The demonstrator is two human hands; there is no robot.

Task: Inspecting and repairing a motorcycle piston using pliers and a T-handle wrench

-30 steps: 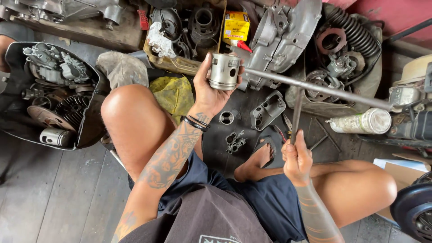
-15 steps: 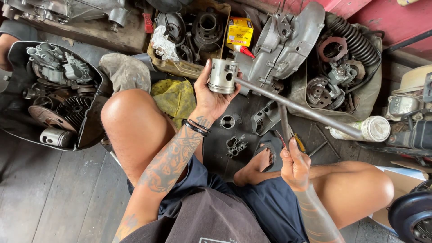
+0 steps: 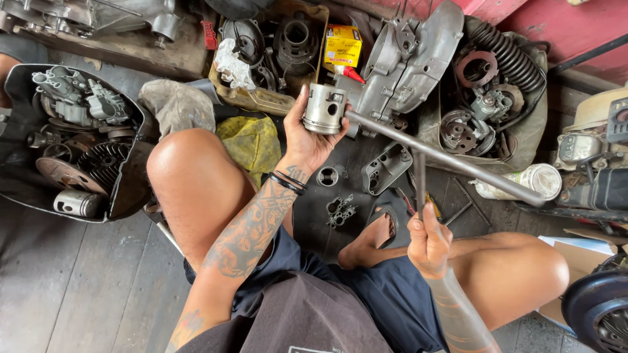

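Piston (image 3: 325, 108) held up in the left hand (image 3: 307, 140), T-shaped wrench (image 3: 445, 160) gripped by the right hand (image 3: 428, 245).

Left grip is closed around the silver piston from below, thumb on its left side and fingertips on its right, holding it upright at upper centre of the frame, above the raised knee. One end of the wrench's long cross bar meets the piston's side at its pin hole; the bar slants down to the right edge of the frame. Right grip is a tight fist around the wrench's short stem, at lower right of centre. Behind the piston lie a grey engine casing (image 3: 409, 62) and a yellow box (image 3: 343, 46); a black tray (image 3: 124, 189) of engine parts sits at left on the wooden floor (image 3: 78, 287).
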